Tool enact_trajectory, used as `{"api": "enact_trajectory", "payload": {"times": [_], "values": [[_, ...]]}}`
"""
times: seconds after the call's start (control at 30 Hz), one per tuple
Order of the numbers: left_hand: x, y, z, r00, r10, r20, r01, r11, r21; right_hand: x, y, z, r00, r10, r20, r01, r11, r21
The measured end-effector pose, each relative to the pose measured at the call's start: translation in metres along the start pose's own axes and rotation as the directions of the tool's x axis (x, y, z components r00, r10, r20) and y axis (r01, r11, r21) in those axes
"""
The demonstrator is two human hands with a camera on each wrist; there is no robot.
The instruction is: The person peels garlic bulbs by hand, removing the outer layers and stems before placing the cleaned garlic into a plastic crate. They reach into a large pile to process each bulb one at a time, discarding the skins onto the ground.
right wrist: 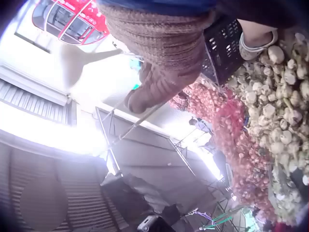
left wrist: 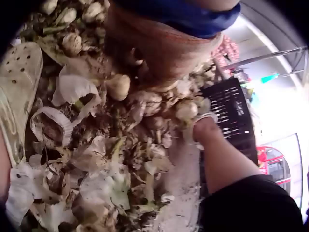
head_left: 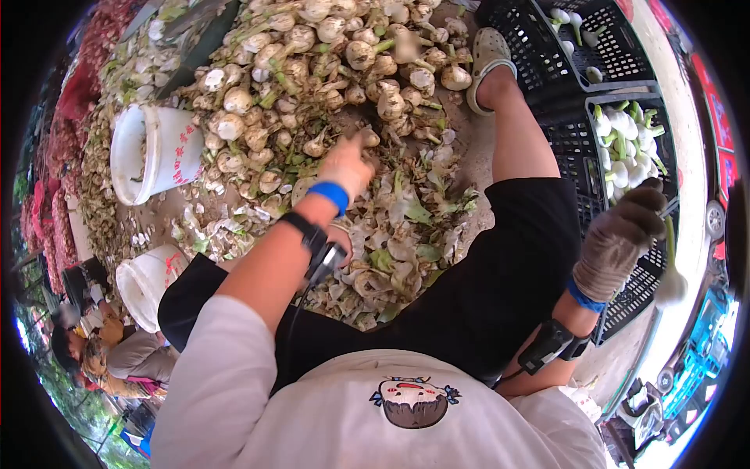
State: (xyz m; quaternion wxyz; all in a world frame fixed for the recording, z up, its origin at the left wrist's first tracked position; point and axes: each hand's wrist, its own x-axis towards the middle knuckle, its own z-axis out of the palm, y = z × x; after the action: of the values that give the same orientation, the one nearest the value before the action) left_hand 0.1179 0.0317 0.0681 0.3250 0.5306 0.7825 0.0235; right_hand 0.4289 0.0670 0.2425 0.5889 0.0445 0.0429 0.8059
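Note:
A big pile of unpeeled bulbs with green stalks [head_left: 328, 62] lies on the ground in front of me. My gloved left hand [head_left: 348, 162] reaches into its near edge, fingertips on a dirty bulb [head_left: 369, 138]. In the left wrist view the left hand [left wrist: 159, 48] hovers over bulbs [left wrist: 118, 87], its grasp hidden. My gloved right hand [head_left: 625, 234] is held out to the right over a black crate [head_left: 625, 305]. It grips the stalk of a peeled white bulb [head_left: 672, 288] hanging below it. In the right wrist view this peeled bulb [right wrist: 72, 60] juts from the right hand [right wrist: 159, 72].
Peelings [head_left: 398, 234] litter the ground between my legs. Two white buckets [head_left: 148, 152] [head_left: 148, 281] stand at the left. Black crates [head_left: 578, 168] at the right hold peeled white bulbs [head_left: 625, 141]. My sandalled foot [head_left: 488, 55] rests by the pile. Red mesh sacks [right wrist: 231, 135] lie beyond; people [head_left: 117, 352] sit at lower left.

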Motion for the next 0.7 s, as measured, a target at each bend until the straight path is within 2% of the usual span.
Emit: {"api": "enact_trajectory", "payload": {"times": [0.03, 0.07, 0.1, 0.13, 0.17, 0.2, 0.23, 0.27, 0.3, 0.33, 0.37, 0.4, 0.43, 0.47, 0.5, 0.53, 0.57, 0.6, 0.63, 0.67, 0.7], "values": [[0.022, -0.005, 0.014, 0.983, 0.112, -0.143, -0.092, 0.986, 0.139, 0.005, -0.001, -0.007, 0.999, -0.045, -0.021, 0.043, 0.997, -0.070], [0.038, -0.001, 0.021, 0.991, 0.123, -0.059, -0.103, 0.959, 0.263, 0.011, -0.006, -0.040, 0.995, 0.097, 0.016, -0.097, 0.995, -0.009], [0.053, 0.003, 0.027, 0.992, 0.122, 0.022, -0.121, 0.917, 0.381, 0.018, 0.019, -0.034, 0.973, 0.095, -0.212, -0.147, 0.959, -0.242], [0.070, 0.000, 0.036, 0.991, 0.131, 0.030, -0.132, 0.917, 0.376, 0.026, 0.051, -0.030, 0.904, 0.035, -0.426, -0.241, 0.865, -0.441], [0.084, -0.010, 0.043, 0.987, 0.141, 0.075, -0.159, 0.913, 0.376, 0.032, 0.058, -0.050, 0.923, 0.229, -0.310, -0.364, 0.783, -0.505], [0.088, -0.012, 0.045, 0.981, 0.149, 0.121, -0.184, 0.908, 0.377, 0.030, 0.074, -0.049, 0.850, 0.021, -0.526, -0.453, 0.540, -0.709], [0.088, -0.016, 0.048, 0.980, 0.152, 0.129, -0.191, 0.906, 0.378, 0.029, 0.077, -0.052, 0.831, 0.017, -0.556, -0.509, 0.427, -0.747], [0.079, -0.015, 0.043, 0.996, 0.069, 0.061, -0.056, 0.977, -0.205, 0.026, 0.083, -0.051, 0.861, -0.046, -0.506, -0.470, 0.306, -0.828], [0.066, -0.017, 0.034, 0.998, -0.046, 0.048, 0.067, 0.692, -0.719, 0.024, 0.090, -0.049, 0.891, -0.094, -0.444, -0.424, 0.178, -0.888], [0.043, -0.008, 0.012, 0.962, -0.113, 0.250, 0.274, 0.393, -0.878, 0.022, 0.097, -0.056, 0.921, -0.147, -0.361, -0.348, 0.109, -0.931], [0.015, 0.004, -0.012, 0.890, -0.104, 0.445, 0.450, 0.037, -0.892, 0.020, 0.103, -0.064, 0.952, -0.075, -0.296, -0.302, -0.079, -0.950], [-0.012, 0.011, -0.026, 0.897, -0.115, 0.428, 0.434, 0.038, -0.900, 0.018, 0.109, -0.076, 0.991, -0.030, -0.128, -0.129, -0.409, -0.903], [-0.040, 0.018, -0.038, 0.976, -0.050, 0.214, 0.217, 0.383, -0.898, 0.014, 0.117, -0.087, 0.997, 0.066, 0.031, 0.068, -0.681, -0.729], [-0.066, 0.026, -0.046, 0.996, 0.083, 0.025, -0.036, 0.663, -0.748, 0.011, 0.125, -0.092, 0.993, 0.116, -0.029, 0.062, -0.706, -0.705], [-0.088, 0.031, -0.051, 0.959, 0.262, -0.109, -0.281, 0.834, -0.475, 0.007, 0.132, -0.095, 0.980, 0.138, -0.145, -0.011, -0.688, -0.725], [-0.100, 0.033, -0.055, 0.873, 0.457, -0.169, -0.479, 0.869, -0.124, 0.003, 0.137, -0.092, 0.980, 0.172, -0.098, 0.050, -0.695, -0.718], [-0.105, 0.029, -0.055, 0.870, 0.454, -0.191, -0.480, 0.870, -0.117, 0.000, 0.141, -0.088, 0.977, 0.208, -0.051, 0.113, -0.700, -0.705], [-0.106, 0.021, -0.049, 0.815, 0.492, -0.307, -0.574, 0.761, -0.304, -0.004, 0.143, -0.085, 0.974, 0.224, -0.034, 0.136, -0.697, -0.704], [-0.106, 0.012, -0.039, 0.755, 0.500, -0.425, -0.655, 0.601, -0.457, -0.010, 0.143, -0.084, 0.960, 0.277, -0.023, 0.191, -0.718, -0.670], [-0.106, 0.012, -0.038, 0.642, 0.535, -0.549, -0.763, 0.519, -0.386, -0.016, 0.145, -0.082, 0.945, 0.328, -0.015, 0.245, -0.735, -0.632], [-0.109, 0.006, -0.039, 0.633, 0.533, -0.561, -0.768, 0.519, -0.374, -0.023, 0.147, -0.078, 0.941, 0.338, -0.002, 0.261, -0.731, -0.630]]}}
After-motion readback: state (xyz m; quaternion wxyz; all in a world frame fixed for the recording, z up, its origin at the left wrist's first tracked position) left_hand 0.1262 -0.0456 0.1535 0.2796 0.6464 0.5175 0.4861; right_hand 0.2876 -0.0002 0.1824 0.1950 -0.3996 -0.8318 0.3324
